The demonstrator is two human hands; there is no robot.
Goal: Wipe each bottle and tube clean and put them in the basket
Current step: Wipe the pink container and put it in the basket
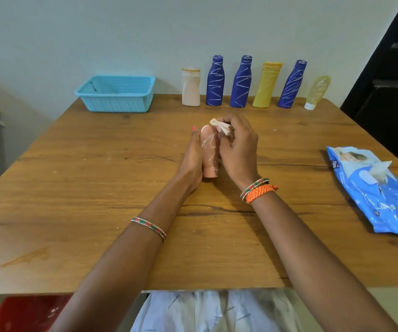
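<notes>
Six containers are lined up along the far edge of the counter (73, 176), all streaked with white marks, and the blue basket (117, 93) near the far left corner appears to hold nothing, so the job is judged barely begun. At mid-counter a pink tube (209, 152) is being worked on: it is cradled from the side in the left hand (192, 159), fingers laid along it, while a crumpled wipe (220, 125) is pinched in the curled grip of the right hand (237, 152) against the tube's upper end. The tube's long axis runs from near edge to far edge, cap toward the near edge, sealed end pointing at the bottles. White streaks are yet to be cleared from its body.
</notes>
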